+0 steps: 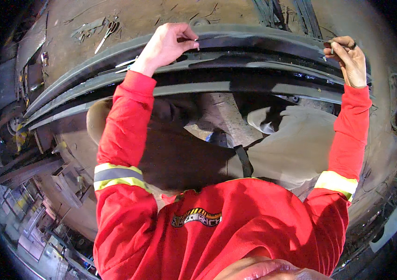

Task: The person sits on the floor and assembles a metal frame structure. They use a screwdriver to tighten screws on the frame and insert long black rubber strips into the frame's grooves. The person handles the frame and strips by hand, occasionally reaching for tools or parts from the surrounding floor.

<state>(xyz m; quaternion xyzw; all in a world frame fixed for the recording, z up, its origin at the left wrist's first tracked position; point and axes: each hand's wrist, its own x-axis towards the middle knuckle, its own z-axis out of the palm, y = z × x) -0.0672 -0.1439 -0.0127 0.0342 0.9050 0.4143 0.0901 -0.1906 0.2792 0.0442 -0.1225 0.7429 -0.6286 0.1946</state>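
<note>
Long dark grey channel-like bars (273, 88) lie side by side across the front of me, bending toward the left in this view. Over the far bar, toward its left part, my left hand (168, 44) is closed in a pinch; a small pale tip shows at its fingers, too small to name. My right hand (349, 58) is raised over the right end of the bars, thumb and fingers pinched together. A small dark and silvery bit shows between them, its kind unclear. The hands are wide apart.
Scissors (108, 36) lie on the brown surface (142, 14) beyond the bars, at the far left. Bundled dark strips (307, 18) rest at the far right. My legs (282, 144) are bent close behind the bars. Metal frames and scrap (63, 177) clutter the left side.
</note>
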